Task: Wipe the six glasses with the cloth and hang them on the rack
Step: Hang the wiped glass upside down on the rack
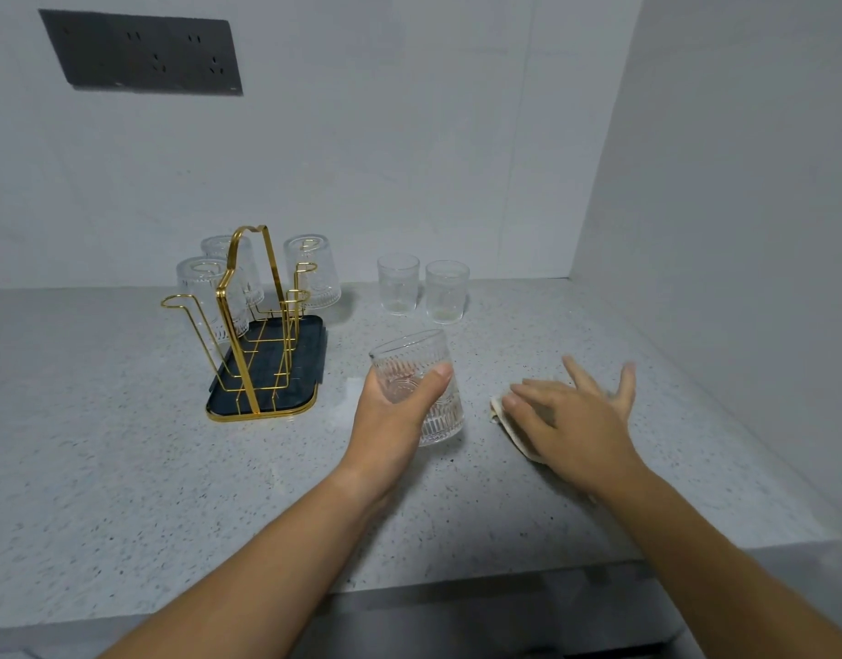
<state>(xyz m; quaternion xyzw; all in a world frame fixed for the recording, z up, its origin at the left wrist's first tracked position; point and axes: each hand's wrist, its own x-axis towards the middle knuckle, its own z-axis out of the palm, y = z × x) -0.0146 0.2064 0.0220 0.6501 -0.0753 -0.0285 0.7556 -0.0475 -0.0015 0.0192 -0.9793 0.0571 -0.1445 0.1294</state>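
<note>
My left hand grips a ribbed clear glass, tilted, above the counter. My right hand lies flat with fingers spread on a cream cloth on the counter, covering most of it. A gold wire rack stands on a dark tray to the left. Three glasses hang upside down on it: one at the front left, one behind it and one on the right side. Two more glasses stand upright behind my hands, one on the left and one on the right.
The speckled grey counter meets a wall at the back and a side wall on the right. A dark socket panel is on the back wall. The counter's front edge runs below my forearms.
</note>
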